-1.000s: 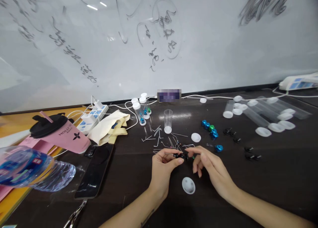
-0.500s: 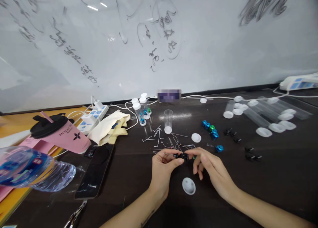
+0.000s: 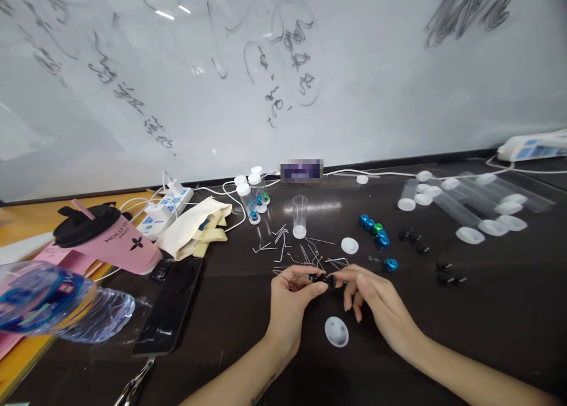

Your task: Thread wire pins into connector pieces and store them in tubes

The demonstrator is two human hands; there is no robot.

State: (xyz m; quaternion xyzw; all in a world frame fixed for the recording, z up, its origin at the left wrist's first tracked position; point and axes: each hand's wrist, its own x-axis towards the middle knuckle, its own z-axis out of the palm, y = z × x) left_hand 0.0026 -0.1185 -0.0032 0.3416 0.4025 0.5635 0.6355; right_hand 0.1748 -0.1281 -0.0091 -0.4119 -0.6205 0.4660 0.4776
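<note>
My left hand (image 3: 290,297) pinches a small black part (image 3: 323,279) threaded on a thin metal pin, just above the dark table (image 3: 487,311). My right hand (image 3: 372,300) meets it from the right, thumb and forefinger closed on the same black part, with a speck of green showing at the fingertips. A white round cap (image 3: 336,331) lies on the table below both hands. Loose bent metal pins (image 3: 287,246) are scattered just beyond my fingers. An open clear vial (image 3: 300,215) stands upright behind them.
Blue and green nuts (image 3: 374,229) and small black parts (image 3: 414,238) lie to the right. Capped clear tubes (image 3: 465,205) rest at the far right; three filled vials (image 3: 252,196) stand at the back. A phone (image 3: 170,303), a pink cup (image 3: 110,241), a water bottle (image 3: 57,303) and a power strip (image 3: 166,208) crowd the left.
My right fingers have closed in slightly toward the black part. Otherwise nothing has moved.
</note>
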